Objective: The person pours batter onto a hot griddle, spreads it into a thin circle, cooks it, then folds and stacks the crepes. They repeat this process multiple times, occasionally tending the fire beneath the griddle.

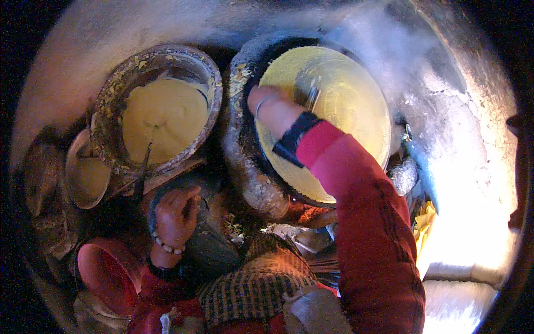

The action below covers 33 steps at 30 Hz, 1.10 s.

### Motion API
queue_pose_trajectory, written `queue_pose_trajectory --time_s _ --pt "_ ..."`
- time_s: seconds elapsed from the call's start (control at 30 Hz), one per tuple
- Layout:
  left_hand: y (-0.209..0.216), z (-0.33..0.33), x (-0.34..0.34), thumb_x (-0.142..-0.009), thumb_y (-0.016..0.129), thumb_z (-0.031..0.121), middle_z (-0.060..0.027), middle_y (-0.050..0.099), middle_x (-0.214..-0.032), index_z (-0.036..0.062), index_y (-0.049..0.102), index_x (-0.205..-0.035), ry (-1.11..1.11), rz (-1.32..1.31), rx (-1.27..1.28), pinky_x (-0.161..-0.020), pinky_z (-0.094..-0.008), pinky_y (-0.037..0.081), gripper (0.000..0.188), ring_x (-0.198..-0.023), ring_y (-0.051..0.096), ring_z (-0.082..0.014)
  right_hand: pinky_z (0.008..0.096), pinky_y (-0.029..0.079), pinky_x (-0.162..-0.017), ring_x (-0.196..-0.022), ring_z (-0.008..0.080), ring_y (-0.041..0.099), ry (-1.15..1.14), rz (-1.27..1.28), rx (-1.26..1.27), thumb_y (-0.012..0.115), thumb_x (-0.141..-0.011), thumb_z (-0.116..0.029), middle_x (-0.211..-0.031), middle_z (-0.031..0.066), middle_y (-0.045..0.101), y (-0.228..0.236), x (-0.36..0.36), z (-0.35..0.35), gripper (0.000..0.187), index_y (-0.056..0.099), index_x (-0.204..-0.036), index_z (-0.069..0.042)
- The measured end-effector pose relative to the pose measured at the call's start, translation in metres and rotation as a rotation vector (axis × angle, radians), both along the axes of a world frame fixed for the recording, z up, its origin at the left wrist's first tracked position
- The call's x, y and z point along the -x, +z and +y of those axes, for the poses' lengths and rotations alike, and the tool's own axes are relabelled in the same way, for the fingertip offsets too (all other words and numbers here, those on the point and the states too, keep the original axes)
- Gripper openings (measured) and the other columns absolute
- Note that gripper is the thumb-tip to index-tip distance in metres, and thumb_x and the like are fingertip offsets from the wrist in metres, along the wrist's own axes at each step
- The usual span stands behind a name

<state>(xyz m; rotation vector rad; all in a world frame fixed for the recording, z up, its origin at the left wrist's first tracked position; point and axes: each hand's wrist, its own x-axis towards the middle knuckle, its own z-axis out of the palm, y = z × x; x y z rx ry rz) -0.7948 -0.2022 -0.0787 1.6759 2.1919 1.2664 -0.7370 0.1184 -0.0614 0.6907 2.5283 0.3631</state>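
Seemingly spreading yellow batter (359, 111) beneath right hand (275, 113), with grasp unclear; resting left hand (175, 216) loosely open; probably needing even smoothing next.

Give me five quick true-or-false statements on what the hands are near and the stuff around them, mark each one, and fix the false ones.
1. The right hand is over the round yellow surface. True.
2. The right sleeve is blue. False: the right sleeve is red.
3. A dark handle slants out of the batter in the pot. True.
4. The left hand is inside the pot. False: the left hand is outside it, on the person's side.
5. A beaded bracelet is on the left wrist. True.
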Motion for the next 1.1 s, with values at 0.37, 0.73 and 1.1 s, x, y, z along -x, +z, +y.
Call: queue_pose_trajectory --time_s 0.37,0.73,1.1 --pt "-0.007 -0.001 -0.004 -0.082 0.064 0.001 -0.0107 0.071 -0.083 0.0063 0.069 -0.1 0.004 -0.034 0.022 -0.069 -0.0387 0.053 0.02 -0.075 0.067 -0.0298 0.0387 0.057 -0.066 -0.073 0.0293 0.069 0.04 0.813 -0.291 0.057 -0.088 -0.008 -0.079 0.0161 0.066 0.087 -0.184 -0.006 0.022 0.052 -0.108 -0.001" --pt "-0.009 0.012 -0.017 -0.081 0.063 -0.001 -0.0091 0.071 -0.082 0.0064 0.068 -0.101 -0.005 0.058 0.046 -0.066 -0.0376 0.051 0.022 -0.074 0.065 -0.0282 0.0409 0.058 -0.079 -0.083 0.0305 0.069 -0.449 2.0 0.835 0.052 -0.095 -0.007 -0.092 0.022 0.067 -0.002 -0.213 0.069 0.009 0.05 -0.099 0.0" --pt "0.0 0.023 -0.022 -0.08 0.063 -0.001 -0.0087 0.069 -0.079 0.0058 0.068 -0.101 -0.026 0.072 0.094 -0.062 -0.0373 0.05 0.023 -0.069 0.063 -0.0272 0.0409 0.058 -0.08 -0.085 0.0293 0.069 -0.531 2.084 0.744 0.055 -0.096 -0.014 -0.095 0.0207 0.066 -0.015 -0.221 0.122 0.019 0.05 -0.105 0.002"
